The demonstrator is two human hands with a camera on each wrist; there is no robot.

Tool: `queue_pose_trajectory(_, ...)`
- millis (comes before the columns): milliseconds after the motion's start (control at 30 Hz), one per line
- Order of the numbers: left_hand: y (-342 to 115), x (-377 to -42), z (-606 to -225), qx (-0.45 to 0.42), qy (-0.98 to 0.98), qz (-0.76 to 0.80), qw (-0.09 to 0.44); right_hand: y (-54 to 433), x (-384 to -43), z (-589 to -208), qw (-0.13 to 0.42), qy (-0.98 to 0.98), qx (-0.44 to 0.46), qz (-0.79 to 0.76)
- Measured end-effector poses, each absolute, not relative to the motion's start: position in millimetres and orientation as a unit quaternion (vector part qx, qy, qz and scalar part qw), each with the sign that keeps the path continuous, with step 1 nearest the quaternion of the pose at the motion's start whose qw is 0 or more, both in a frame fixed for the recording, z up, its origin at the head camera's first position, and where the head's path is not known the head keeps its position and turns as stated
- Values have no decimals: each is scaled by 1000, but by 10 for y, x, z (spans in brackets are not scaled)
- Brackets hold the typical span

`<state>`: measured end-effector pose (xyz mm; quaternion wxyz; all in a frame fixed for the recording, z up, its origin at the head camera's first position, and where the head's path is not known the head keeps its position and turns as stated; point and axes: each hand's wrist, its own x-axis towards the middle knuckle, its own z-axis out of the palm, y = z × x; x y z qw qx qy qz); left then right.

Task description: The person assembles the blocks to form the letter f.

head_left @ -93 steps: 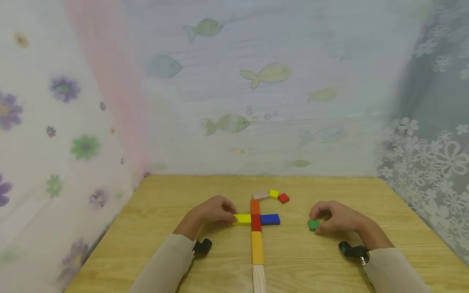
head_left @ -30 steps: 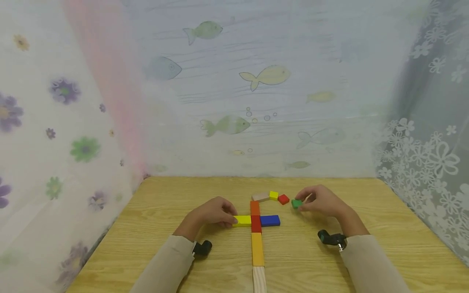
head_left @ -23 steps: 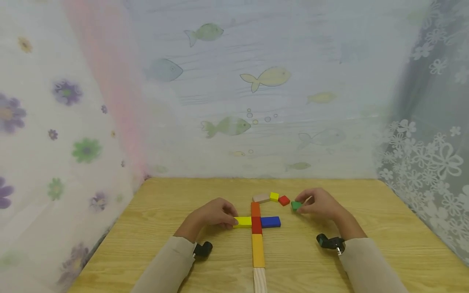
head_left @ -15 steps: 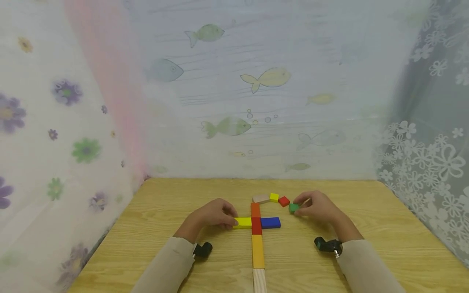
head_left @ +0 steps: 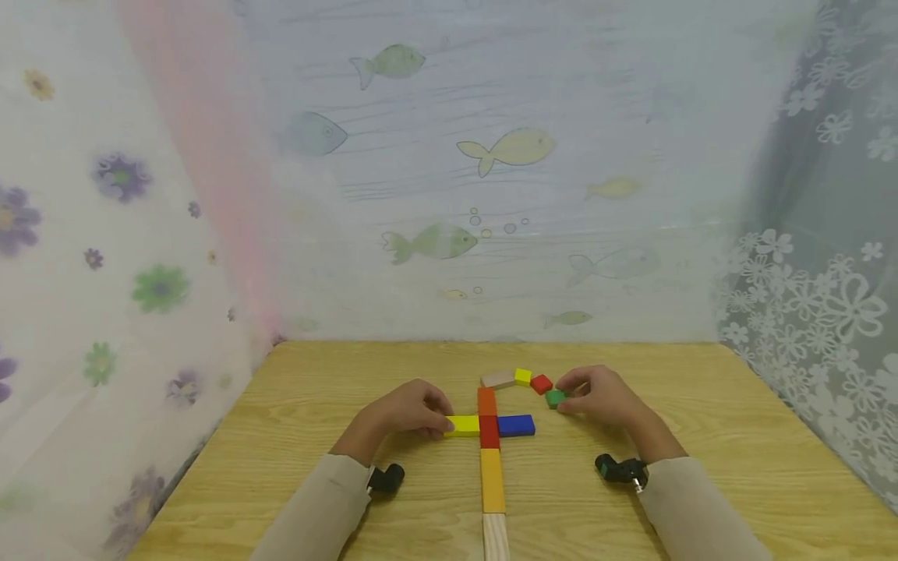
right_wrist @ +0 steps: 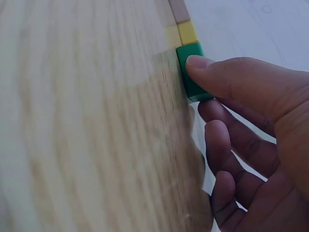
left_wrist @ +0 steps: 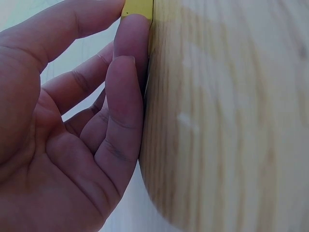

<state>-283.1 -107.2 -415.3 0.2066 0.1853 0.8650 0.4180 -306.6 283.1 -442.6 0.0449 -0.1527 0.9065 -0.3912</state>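
Observation:
My right hand (head_left: 599, 397) pinches a small green block (head_left: 555, 400) between thumb and fingers, close beside a red block (head_left: 541, 384) in the head view. In the right wrist view the thumb lies on the green block (right_wrist: 192, 84). My left hand (head_left: 414, 409) pinches the left end of a long yellow block (head_left: 465, 425), which lies flat. Only a corner of that yellow block (left_wrist: 138, 7) shows in the left wrist view. The yellow block's other end meets a dark red block (head_left: 489, 432), with a blue block (head_left: 516, 425) on the opposite side.
An orange block (head_left: 487, 400) lies beyond the dark red one. An amber block (head_left: 493, 481) and a pale wooden block (head_left: 495, 538) run toward the near side. A beige block (head_left: 497, 379) and a small yellow block (head_left: 523, 377) curve toward the red one on the wooden table (head_left: 309, 374).
My right hand has carried the green block leftward, from the right side of the table to beside the small red block. My left hand has stayed at the yellow block.

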Motion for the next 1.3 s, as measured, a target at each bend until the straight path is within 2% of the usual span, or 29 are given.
queue_pose_trajectory(1300, -1070, -2845, -4189, 185, 863, 421, 210, 2796, -3017, -4422, 44, 913, -128, -384)
